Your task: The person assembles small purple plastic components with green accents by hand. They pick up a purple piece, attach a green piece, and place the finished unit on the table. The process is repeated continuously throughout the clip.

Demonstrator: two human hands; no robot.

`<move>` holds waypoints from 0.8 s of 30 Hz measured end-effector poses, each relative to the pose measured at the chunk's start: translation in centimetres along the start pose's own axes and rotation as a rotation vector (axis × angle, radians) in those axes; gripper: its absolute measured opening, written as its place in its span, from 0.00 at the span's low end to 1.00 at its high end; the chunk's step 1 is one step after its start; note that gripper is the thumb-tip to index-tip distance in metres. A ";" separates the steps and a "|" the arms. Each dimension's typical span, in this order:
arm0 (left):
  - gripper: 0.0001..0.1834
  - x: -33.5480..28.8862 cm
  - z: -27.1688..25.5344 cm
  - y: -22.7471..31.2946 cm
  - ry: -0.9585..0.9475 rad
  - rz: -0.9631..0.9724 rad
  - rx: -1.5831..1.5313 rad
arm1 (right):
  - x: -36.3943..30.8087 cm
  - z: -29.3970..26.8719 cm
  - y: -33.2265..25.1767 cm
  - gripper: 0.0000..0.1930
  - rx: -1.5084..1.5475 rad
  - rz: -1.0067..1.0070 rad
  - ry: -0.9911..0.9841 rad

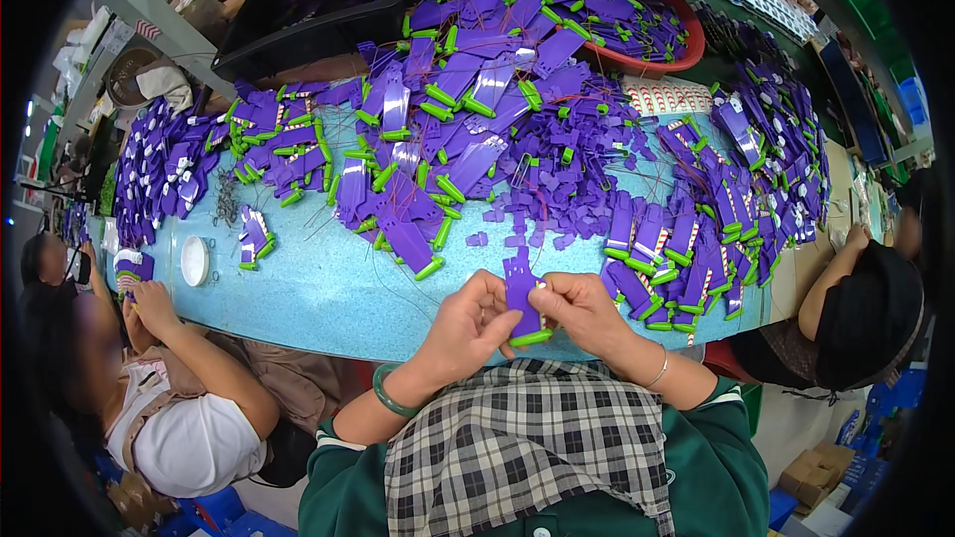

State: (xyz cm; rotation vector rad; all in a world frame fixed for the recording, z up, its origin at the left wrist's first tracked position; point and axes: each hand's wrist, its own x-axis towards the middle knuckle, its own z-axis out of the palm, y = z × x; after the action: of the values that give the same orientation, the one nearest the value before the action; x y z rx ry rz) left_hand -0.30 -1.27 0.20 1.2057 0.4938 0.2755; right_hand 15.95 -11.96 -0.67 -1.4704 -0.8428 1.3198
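flat purple plastic piece [521,294] (green bar at its bottom end), upright between both hands

Lower half of purple tag [521,295] hidden behind fingertips of left hand [466,326] and right hand [582,312]. Red basin [686,45] upper centre mostly buried under parts. Frame corners black.

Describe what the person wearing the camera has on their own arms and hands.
Both hands are bare, with no gloves. The left hand has a smooth green bangle around the wrist. The right hand has a thin silver bracelet at the wrist. Both forearms come out of dark green sleeves pushed up toward the elbows, the left one edged with a white stripe.
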 end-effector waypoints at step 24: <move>0.06 2.0 1.1 0.2 -0.092 -0.087 -0.078 | -0.2 -0.7 0.1 0.08 0.425 0.078 0.078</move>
State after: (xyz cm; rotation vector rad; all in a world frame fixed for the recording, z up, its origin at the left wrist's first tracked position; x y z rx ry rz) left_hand 1.95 -1.17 0.24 1.1132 0.4501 0.1631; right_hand 16.59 -12.31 -0.72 -1.2159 -0.4222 1.3886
